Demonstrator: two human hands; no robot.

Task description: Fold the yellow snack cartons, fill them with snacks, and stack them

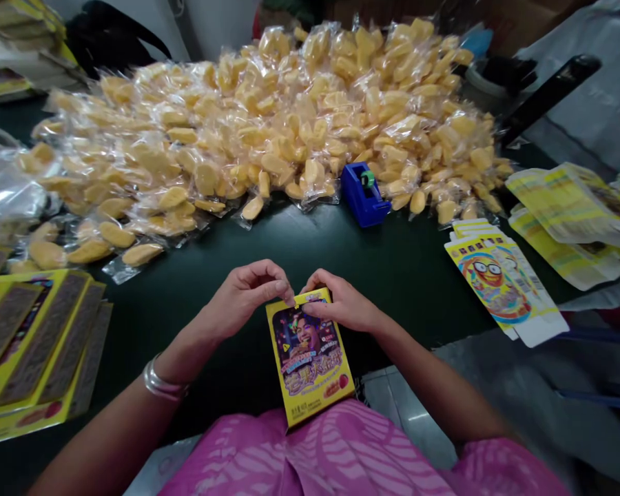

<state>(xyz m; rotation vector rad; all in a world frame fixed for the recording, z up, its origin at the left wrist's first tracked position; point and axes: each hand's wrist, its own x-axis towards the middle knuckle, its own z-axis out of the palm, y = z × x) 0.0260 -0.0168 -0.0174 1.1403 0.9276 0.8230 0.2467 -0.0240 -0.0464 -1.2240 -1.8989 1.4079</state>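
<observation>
A yellow printed box (313, 365) with a dark picture panel leans upright between the dark table edge and my lap. My right hand (341, 300) grips its top right corner, the thumb lying on the front face. At the top left edge of the box, my left hand (255, 293) has its thumb and forefinger pinched together; whether a small piece sits between them I cannot make out. Beyond my hands, a blue tape dispenser (364, 196) with a green roll stands at the front of a big heap of clear-wrapped yellow pieces (289, 124).
On the left lie overlapping yellow boxes (36, 344) with brownish-grey panels. Flat printed cartons (501, 279) and more stacked cartons (573, 213) are at the right. A black bar (550, 100) slants up at the back right. Loose clear plastic (10, 186) lies at far left.
</observation>
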